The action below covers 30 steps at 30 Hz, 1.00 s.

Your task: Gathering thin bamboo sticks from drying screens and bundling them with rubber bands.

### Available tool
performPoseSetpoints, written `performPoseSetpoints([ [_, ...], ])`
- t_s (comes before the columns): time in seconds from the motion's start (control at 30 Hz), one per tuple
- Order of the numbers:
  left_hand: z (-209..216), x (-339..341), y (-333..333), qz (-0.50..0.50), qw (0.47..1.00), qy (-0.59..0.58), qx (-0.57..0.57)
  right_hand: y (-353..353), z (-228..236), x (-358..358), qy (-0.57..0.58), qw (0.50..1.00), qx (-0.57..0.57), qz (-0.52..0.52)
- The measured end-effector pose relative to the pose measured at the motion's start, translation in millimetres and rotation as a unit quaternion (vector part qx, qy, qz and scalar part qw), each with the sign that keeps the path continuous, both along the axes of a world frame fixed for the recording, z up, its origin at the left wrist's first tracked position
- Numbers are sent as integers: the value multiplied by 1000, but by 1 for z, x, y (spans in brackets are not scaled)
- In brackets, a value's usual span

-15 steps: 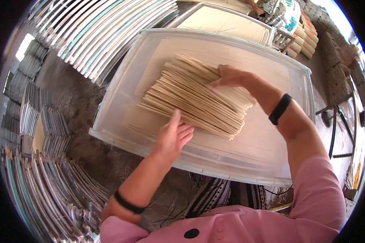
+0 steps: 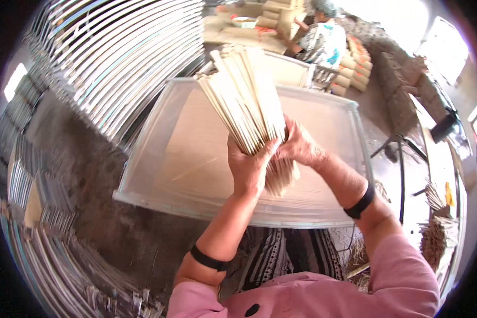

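Note:
A thick bundle of thin, straight beige sticks [image 2: 246, 100] is held up over a pale framed screen [image 2: 196, 183]. My left hand [image 2: 247, 168] wraps the lower left side of the bundle, thumb across its front. From the right, my right hand [image 2: 297, 142] grips the same bundle, close to the left thumb. The upper ends fan out and lean away from me; the lower ends hang below my hands. What exactly the sticks are, I cannot tell. A few loose thin strands lie on the screen's surface.
Tall stacks of slatted frames [image 2: 127, 58] rise at the far left, with more frames [image 2: 63, 265] at the lower left. Behind the screen, a person in a patterned top [image 2: 323, 45] sits near piled beige bundles [image 2: 350, 71]. A dark metal stand [image 2: 401, 159] is on the right.
The sticks, lying on the screen before, are now lifted and tipped upright between both hands. My left hand, formerly open beside them, has closed on them. The view has shifted.

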<state>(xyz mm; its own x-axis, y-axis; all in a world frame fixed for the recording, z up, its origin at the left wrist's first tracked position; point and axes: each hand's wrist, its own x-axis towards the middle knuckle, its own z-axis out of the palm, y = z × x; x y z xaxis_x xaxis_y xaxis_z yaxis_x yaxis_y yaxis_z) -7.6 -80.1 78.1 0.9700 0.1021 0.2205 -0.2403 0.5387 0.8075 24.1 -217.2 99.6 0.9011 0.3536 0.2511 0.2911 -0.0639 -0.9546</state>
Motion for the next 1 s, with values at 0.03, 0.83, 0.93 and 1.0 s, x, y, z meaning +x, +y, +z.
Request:
performPoseSetpoints([
  [0.03,2,-3,2,-54,998,-31,8,-5,3,-11,-17,998,-52,-34],
  [0.83,152,-362,-214,-815,571,-15,98,-70,130,-547,38,700,-2,-713],
  [0.93,169,-440,-270,-892,445,-20,81,-80,137,-612,-56,647,169,-741],
  [1.0,173,-483,-301,-881,459,-39,112,-102,130,-648,6,549,163,-819],
])
